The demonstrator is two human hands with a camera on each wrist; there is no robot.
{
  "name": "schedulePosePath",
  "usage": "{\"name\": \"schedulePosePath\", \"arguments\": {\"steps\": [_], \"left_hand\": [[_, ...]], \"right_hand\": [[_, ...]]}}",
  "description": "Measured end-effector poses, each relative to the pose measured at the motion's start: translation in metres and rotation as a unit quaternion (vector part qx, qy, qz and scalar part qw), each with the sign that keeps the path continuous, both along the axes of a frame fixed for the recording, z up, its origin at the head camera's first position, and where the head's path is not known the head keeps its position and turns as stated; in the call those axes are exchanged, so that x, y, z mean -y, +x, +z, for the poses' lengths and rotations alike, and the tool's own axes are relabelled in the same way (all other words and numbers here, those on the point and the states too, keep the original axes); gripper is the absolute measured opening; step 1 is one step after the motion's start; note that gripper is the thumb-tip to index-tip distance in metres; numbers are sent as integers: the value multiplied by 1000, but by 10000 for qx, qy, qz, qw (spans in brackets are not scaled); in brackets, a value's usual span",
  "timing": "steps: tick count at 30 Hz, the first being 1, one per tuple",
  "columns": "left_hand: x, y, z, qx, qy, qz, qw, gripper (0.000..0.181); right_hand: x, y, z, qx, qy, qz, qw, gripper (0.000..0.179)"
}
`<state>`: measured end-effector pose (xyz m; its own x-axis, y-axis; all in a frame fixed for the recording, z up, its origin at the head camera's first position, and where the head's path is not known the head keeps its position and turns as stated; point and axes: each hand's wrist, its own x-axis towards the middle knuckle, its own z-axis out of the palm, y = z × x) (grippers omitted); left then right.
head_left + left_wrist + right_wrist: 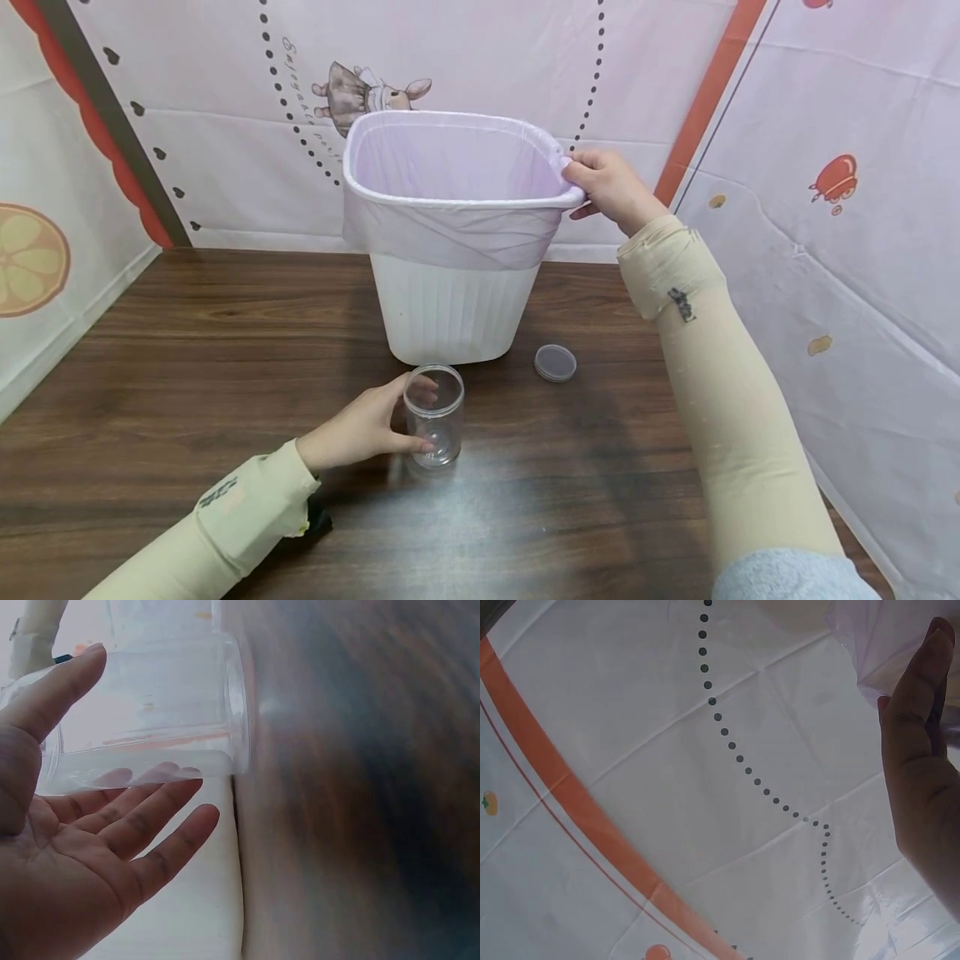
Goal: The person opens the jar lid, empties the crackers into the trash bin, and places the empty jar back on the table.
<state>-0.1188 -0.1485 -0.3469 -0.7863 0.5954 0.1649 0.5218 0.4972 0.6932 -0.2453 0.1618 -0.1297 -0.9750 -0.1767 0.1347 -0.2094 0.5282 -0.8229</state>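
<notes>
In the head view my left hand holds a clear plastic jar around its side. The jar stands upright on the table, its mouth uncovered. Seen from the left wrist, my thumb lies along one side of the jar and the fingers reach the opposite side, some showing through it. My right hand grips the right rim of a white trash can, lined with a thin purple bag folded over the rim. From the right wrist, only part of the hand and bag appear.
A round clear lid lies on the dark wooden table, right of the jar. Behind the trash can hangs a printed pale cloth, with more cloth along the right side.
</notes>
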Motion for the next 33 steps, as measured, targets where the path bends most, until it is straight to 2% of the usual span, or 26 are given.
{"name": "schedulePosePath", "arguments": {"steps": [13, 19, 33], "left_hand": [[-2, 3, -4, 293, 216, -210, 9991, 68], [-1, 3, -3, 319, 229, -238, 9989, 68], [1, 3, -3, 357, 251, -307, 9986, 70]], "right_hand": [[-4, 0, -7, -154, -202, -150, 9996, 43], [-4, -1, -9, -241, -260, -191, 9992, 43], [-3, -2, -17, -534, -624, -175, 9965, 54]]}}
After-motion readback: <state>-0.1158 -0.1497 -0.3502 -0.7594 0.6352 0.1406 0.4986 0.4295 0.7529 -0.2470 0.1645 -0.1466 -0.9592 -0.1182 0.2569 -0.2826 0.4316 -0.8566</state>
